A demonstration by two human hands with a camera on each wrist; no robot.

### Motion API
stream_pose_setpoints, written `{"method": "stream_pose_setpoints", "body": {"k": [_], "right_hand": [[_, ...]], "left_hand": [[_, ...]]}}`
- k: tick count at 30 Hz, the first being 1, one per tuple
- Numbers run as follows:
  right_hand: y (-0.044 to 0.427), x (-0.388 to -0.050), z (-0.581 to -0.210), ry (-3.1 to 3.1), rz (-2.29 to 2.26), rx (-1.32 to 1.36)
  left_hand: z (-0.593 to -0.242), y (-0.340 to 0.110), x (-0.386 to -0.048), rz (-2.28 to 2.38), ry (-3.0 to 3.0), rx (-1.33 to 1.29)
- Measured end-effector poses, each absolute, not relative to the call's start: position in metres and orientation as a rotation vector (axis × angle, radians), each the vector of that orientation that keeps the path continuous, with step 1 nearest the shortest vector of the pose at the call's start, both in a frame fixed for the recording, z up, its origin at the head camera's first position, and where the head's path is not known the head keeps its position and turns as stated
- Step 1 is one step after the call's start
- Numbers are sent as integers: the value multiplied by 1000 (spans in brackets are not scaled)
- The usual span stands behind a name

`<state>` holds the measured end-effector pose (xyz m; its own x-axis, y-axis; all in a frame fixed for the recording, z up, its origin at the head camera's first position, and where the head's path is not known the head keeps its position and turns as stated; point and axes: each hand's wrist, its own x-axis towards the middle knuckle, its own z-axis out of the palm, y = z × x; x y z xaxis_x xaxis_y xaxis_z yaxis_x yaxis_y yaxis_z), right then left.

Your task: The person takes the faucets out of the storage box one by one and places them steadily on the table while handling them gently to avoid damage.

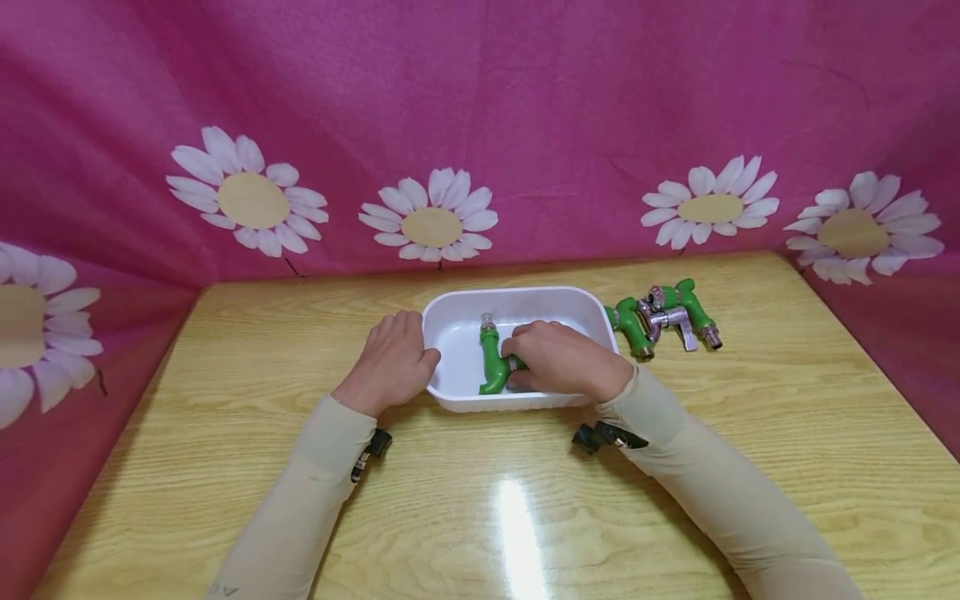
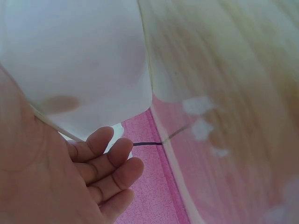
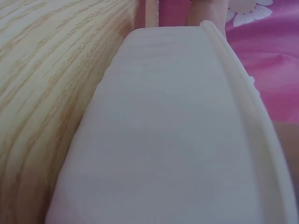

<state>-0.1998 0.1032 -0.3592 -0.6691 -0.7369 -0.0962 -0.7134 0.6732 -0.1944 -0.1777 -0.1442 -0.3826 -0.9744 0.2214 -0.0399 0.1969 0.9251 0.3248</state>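
A white plastic tub (image 1: 517,403) sits on the table with a green tap (image 1: 492,358) inside it. My right hand (image 1: 558,358) reaches over the tub's near rim and grips the tap by its side fitting, which the fingers partly cover. At the tub's left end, my left hand (image 1: 393,358) holds the rim, thumb at the edge. The left wrist view shows the curled left fingers (image 2: 110,163) by the tub's outer wall (image 2: 93,56); the thumb is hidden there. In the right wrist view, the tub's side (image 3: 163,126) hides the right hand.
More green taps (image 1: 636,329) lie on the table just right of the tub, one with a metal lever (image 1: 675,321). The wood-grain table (image 1: 442,500) ends at a pink flowered cloth (image 1: 555,125) behind and at both sides.
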Motion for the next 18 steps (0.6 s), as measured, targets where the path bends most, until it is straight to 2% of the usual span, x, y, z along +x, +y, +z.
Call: {"method": "stream_pose_setpoints", "body": {"k": [18], "right_hand": [[106, -196, -354, 2732, -207, -1226]], "left_hand": [[-383, -144, -177, 500, 3023, 347]]}}
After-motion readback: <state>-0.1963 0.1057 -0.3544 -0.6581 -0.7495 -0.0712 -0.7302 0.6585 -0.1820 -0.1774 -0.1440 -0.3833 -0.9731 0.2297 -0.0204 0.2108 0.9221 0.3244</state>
